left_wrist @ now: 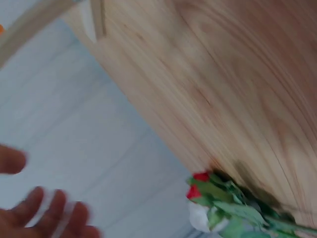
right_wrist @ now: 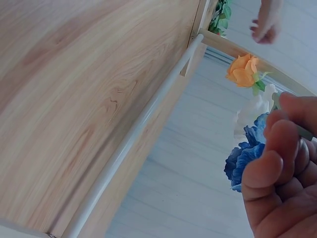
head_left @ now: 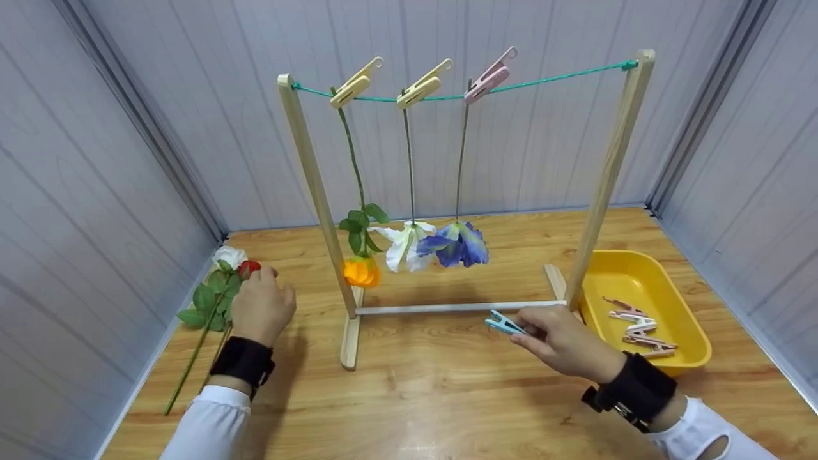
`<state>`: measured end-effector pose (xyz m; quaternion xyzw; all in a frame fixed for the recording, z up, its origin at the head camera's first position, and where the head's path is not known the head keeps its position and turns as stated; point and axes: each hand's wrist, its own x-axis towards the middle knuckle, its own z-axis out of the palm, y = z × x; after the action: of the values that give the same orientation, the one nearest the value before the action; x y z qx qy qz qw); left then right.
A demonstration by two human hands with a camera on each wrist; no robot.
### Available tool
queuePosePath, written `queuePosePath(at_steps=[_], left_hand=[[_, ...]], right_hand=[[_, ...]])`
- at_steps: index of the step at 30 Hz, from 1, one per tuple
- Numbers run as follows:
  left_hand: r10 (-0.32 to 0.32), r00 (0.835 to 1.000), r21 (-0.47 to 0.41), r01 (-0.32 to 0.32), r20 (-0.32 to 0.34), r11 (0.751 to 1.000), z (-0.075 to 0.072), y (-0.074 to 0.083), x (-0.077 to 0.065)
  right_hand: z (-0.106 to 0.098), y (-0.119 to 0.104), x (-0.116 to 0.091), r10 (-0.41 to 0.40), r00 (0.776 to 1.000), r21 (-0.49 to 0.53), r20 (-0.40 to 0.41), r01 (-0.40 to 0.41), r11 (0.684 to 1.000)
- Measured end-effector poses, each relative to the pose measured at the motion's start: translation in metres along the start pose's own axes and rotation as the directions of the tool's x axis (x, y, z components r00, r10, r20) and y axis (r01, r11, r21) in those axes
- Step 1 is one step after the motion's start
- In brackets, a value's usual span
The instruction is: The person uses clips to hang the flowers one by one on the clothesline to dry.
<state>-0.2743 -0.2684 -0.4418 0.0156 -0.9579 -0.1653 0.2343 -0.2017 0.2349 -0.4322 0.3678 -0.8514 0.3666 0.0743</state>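
Note:
My right hand [head_left: 565, 338] pinches a light blue clothespin [head_left: 503, 322] in front of the rack's white bottom bar. At the left my left hand [head_left: 261, 308] hovers near a red rose [head_left: 249, 268] and a white rose [head_left: 230, 257], which lie with their green stems on the table. In the left wrist view its fingers [left_wrist: 52, 218] are loosely bent, holding nothing, apart from the roses. From a green cord [head_left: 543, 81] hang an orange flower [head_left: 362, 273], a white flower [head_left: 406, 248] and a blue-purple flower [head_left: 457, 246], heads down, each clipped by a clothespin.
A wooden rack [head_left: 610, 160] stands on the table [head_left: 409, 396], carrying the cord between its posts. Beside its right foot, a yellow tray [head_left: 693, 326] holds several pink and white clothespins [head_left: 642, 329]. Panelled walls [head_left: 537, 153] close the back and both sides.

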Motion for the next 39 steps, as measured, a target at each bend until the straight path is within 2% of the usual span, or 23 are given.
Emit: queuePosePath(at_steps=[2, 5, 8, 13, 16, 24, 33, 36, 39], left_hand=[[-0.070, 0.991, 0.076, 0.062, 0.116, 0.995, -0.002, -0.009, 0.000], [-0.156, 0.957, 0.148, 0.122, 0.244, 0.981, -0.002, -0.021, -0.002], [-0.215, 0.922, 0.188, 0.160, 0.323, 0.969, 0.001, -0.032, -0.002], [-0.249, 0.885, 0.267, 0.150, 0.393, 0.952, 0.005, -0.045, -0.004], [-0.261, 0.880, 0.308, 0.140, 0.398, 0.941, 0.008, -0.050, -0.006], [-0.317, 0.859, 0.330, 0.187, 0.402, 0.925, 0.014, -0.059, -0.010], [-0.324, 0.852, 0.368, 0.171, 0.410, 0.914, 0.014, -0.059, -0.009], [-0.301, 0.861, 0.363, 0.148, 0.410, 0.920, 0.014, -0.058, -0.010], [-0.251, 0.881, 0.335, 0.114, 0.402, 0.935, 0.015, -0.057, -0.012]], right_hand=[[0.000, 0.000, 0.000, 0.012, 1.000, 0.000, 0.004, -0.012, 1.000], [0.000, -0.001, -0.001, 0.027, 1.000, 0.003, 0.013, -0.027, 1.000], [0.000, -0.001, -0.001, 0.037, 0.999, 0.007, 0.017, -0.037, 0.999], [0.000, -0.001, -0.002, 0.042, 0.999, 0.009, 0.013, -0.042, 0.999], [0.000, -0.002, -0.002, 0.045, 0.999, 0.012, 0.012, -0.045, 0.999], [0.001, -0.002, -0.003, 0.003, 1.000, 0.013, -0.009, -0.003, 1.000], [0.003, -0.003, -0.005, 0.024, 1.000, 0.054, 0.011, -0.025, 0.998], [0.004, -0.002, -0.006, 0.031, 0.999, 0.055, 0.015, -0.032, 0.998], [0.004, -0.002, -0.006, 0.038, 0.999, 0.060, 0.019, -0.039, 0.997]])
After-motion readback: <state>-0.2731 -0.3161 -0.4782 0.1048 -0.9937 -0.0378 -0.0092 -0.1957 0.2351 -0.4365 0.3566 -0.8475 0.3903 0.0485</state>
